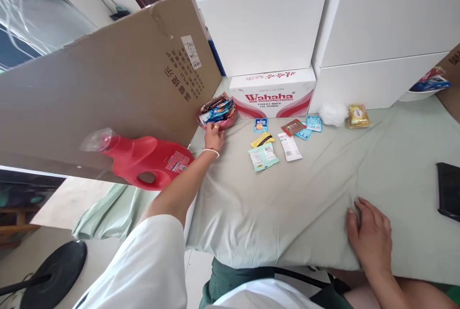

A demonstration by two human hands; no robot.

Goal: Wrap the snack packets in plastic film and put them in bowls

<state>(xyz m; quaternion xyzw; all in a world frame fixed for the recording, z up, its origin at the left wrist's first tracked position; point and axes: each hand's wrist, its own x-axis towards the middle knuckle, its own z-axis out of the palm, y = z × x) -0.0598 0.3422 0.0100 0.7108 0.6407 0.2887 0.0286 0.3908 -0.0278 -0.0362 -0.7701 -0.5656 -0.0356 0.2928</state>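
My left hand reaches far forward to a pink bowl heaped with snack packets; its fingers curl on the bowl's near rim. My right hand lies flat, fingers spread, on the pale green cloth near the table's front edge, holding nothing. Between them several small packets lie on the cloth: a mint-green one, a white one, a yellow one, a brown one and blue ones.
A red detergent jug lies on its side at the left under a large cardboard sheet. A Wahaha carton and white boxes stand at the back. A black object sits far right. A yellow packet and white plastic wad lie nearby. Someone sits behind the boxes.
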